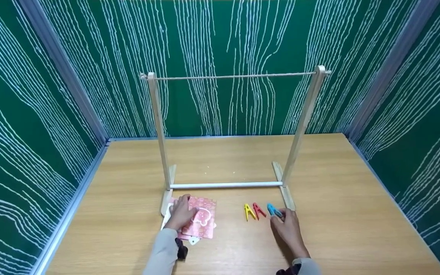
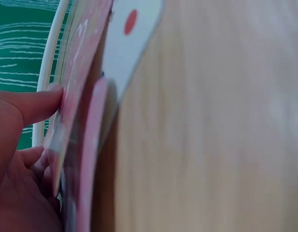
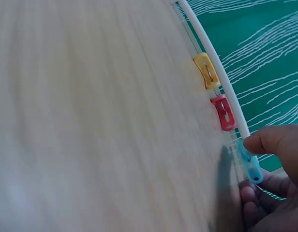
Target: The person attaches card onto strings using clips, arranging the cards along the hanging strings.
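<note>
My left hand (image 1: 181, 214) pinches the top pink patterned card (image 1: 206, 225) of a small pile, its thumb near a white outline shape printed there. In the left wrist view that pink card (image 2: 81, 63) stands lifted at an angle, apart from the pink piece (image 2: 90, 145) beneath. A white tag-like piece (image 2: 127, 38) with a red oval pokes out from the pile. My right hand (image 1: 289, 228) grips a blue clothespin (image 1: 274, 210) between thumb and fingers. Left of it lie a red clothespin (image 1: 259, 210) and a yellow clothespin (image 1: 248, 211).
Behind the hands stands a wooden frame with a left post (image 1: 159, 130), a right post (image 1: 303, 126) and a cord (image 1: 235, 76) strung across the top. A white bar (image 1: 225, 185) joins its feet low down. Green walls (image 1: 220, 107) with white streaks enclose the wooden table (image 1: 338, 183).
</note>
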The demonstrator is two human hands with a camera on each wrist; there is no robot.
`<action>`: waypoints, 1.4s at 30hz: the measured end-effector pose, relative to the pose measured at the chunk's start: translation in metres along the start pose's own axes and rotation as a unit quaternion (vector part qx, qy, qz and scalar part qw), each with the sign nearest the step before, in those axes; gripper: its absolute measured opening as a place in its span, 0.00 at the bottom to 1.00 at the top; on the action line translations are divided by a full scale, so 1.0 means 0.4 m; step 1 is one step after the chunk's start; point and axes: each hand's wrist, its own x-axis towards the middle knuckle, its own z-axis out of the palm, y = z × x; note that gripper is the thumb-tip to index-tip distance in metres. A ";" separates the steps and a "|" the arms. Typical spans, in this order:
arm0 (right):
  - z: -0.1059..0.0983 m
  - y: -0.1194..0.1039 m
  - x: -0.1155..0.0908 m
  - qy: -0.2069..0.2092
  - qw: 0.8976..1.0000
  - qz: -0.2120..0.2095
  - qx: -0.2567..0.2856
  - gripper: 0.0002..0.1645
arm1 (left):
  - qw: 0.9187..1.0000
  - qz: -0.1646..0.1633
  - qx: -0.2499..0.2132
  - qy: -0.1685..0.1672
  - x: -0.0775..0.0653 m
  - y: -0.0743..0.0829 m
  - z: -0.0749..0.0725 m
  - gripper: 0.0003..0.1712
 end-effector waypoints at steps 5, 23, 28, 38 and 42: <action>-0.014 -0.014 0.000 -0.014 1.000 -0.003 0.014 0.23 | 1.000 0.012 -0.004 -0.004 0.012 0.010 -0.016 0.26; -0.066 -0.057 0.020 -0.054 0.986 0.029 0.153 0.28 | 0.991 0.006 -0.132 0.002 0.051 0.096 -0.076 0.14; -0.084 -0.074 0.029 -0.050 0.980 0.043 0.188 0.30 | 0.986 0.027 -0.162 0.028 0.071 0.149 -0.083 0.10; -0.132 -0.142 0.054 -0.028 0.969 0.024 0.243 0.28 | 0.975 0.062 -0.192 0.092 0.105 0.271 -0.078 0.09; -0.159 -0.173 0.066 -0.021 0.974 0.001 0.225 0.29 | 0.974 0.044 -0.203 0.095 0.118 0.311 -0.088 0.11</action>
